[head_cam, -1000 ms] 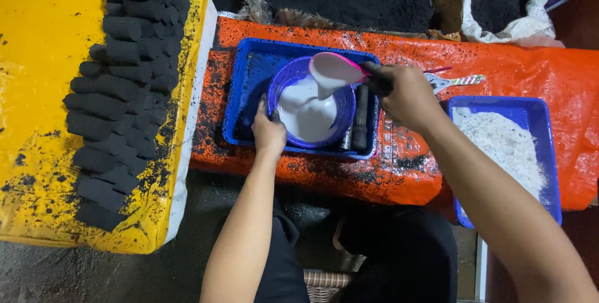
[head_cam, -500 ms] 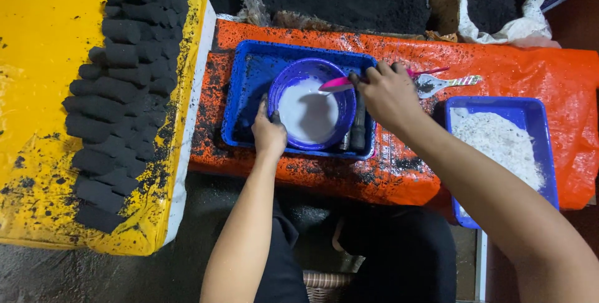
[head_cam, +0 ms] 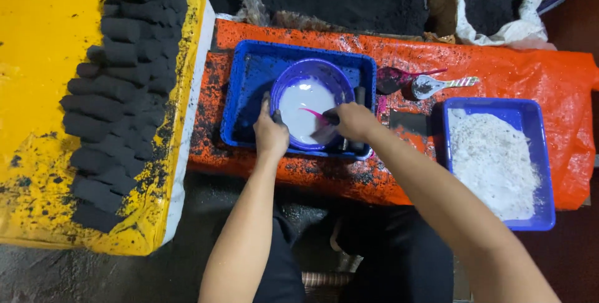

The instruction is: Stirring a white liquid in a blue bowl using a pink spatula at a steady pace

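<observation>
Orange sheeting (head_cam: pixel 518 72) covered the low bench, and on it a blue tray (head_cam: pixel 246 100) held the purple bowl (head_cam: pixel 293 75) of pale liquid, right in front of the person. Stirring there looked best done with slow, low strokes so the thin liquid stayed inside the rim, with the left hand (head_cam: pixel 271 134) gripping the bowl's near-left edge, fingers curled over it, to steady it. The right hand (head_cam: pixel 354 120) sat at the bowl's near-right rim, fingers closed on the pink stirrer (head_cam: pixel 311 114), whose tip lay left of them in the liquid.
</observation>
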